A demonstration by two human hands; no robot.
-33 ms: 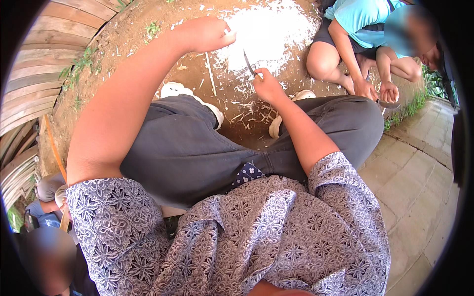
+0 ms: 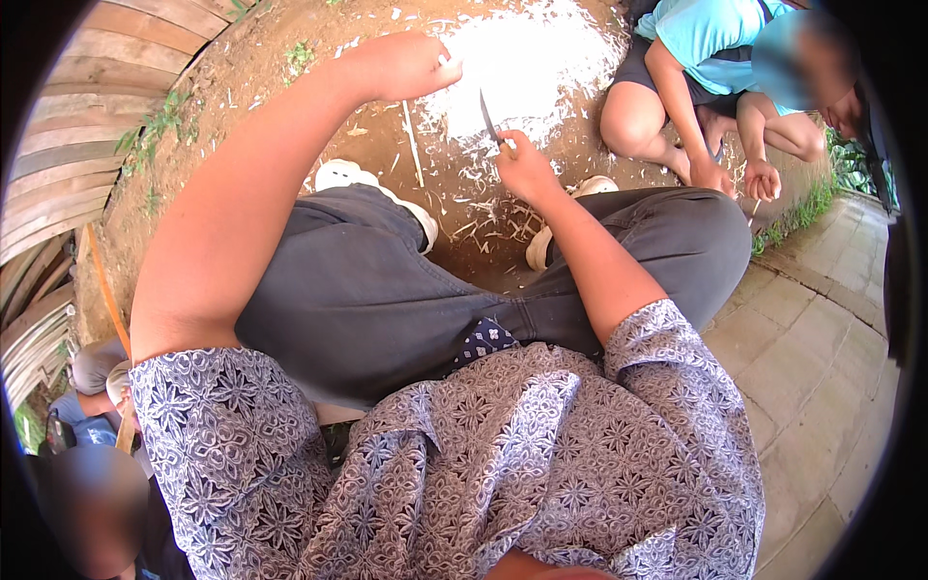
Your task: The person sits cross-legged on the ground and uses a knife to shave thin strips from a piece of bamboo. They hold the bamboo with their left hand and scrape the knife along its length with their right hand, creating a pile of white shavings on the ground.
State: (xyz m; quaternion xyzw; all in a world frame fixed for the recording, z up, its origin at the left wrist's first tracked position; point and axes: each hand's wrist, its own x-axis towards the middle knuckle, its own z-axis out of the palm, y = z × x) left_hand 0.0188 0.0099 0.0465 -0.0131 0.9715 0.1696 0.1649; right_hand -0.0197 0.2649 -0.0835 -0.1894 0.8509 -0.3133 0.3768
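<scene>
My left hand point(image 2: 411, 66) is closed in a fist at the upper middle, over the shavings. A small pale bit shows at its thumb side; what the fingers hold is too overexposed to make out. A thin pale strip point(image 2: 414, 145) runs below that fist toward my shoe, and I cannot tell whether the hand grips it. My right hand point(image 2: 525, 166) is wrapped round the handle of a knife point(image 2: 488, 114), its narrow dark blade pointing up and slightly left. Bright white shavings point(image 2: 527, 68) are heaped on the ground beyond both hands.
A person in a turquoise shirt point(image 2: 706, 34) sits at the upper right, hands near my right knee. Another person point(image 2: 92, 503) is at the lower left. A plank wall point(image 2: 77, 126) curves along the left; paving point(image 2: 802, 358) lies to the right. My pale shoes point(image 2: 348, 176) rest on the soil.
The knife in my right hand has shifted slightly, its blade more upright. The neighbour's hand on the right has moved, and the dark blade seen by it is now hidden.
</scene>
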